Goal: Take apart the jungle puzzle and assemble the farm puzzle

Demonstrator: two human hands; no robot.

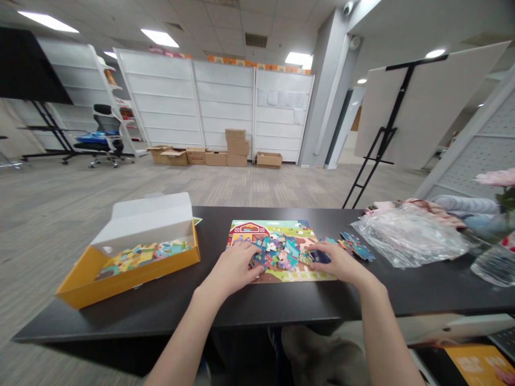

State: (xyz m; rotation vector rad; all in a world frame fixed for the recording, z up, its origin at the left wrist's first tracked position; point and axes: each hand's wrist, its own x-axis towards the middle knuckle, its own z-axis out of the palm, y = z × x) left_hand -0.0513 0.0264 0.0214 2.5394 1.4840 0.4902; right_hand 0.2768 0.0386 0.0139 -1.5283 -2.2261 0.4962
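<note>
A farm picture board (pixel 281 276) with a red barn lies on the dark table, with a heap of mostly blue and pink jigsaw pieces (pixel 284 252) on its middle. My left hand (pixel 238 264) rests at the heap's left side, fingers curved and thumb apart, touching pieces. From the right, my right hand (pixel 341 261) curls around the heap's other edge, its thumb and fingers apart. A dark blue patch (pixel 321 257) shows between them; whether it is a piece I cannot tell. More loose jigsaw pieces (pixel 358 246) lie just beyond my right hand.
At the left stands a yellow box (pixel 140 279) with its white lid raised and puzzle pieces (pixel 140 257) inside. Clear plastic bags (pixel 406 238) and a glass vase (pixel 494 265) with a pink flower occupy the right end. The black table (pixel 181 300) has its near edge below my forearms.
</note>
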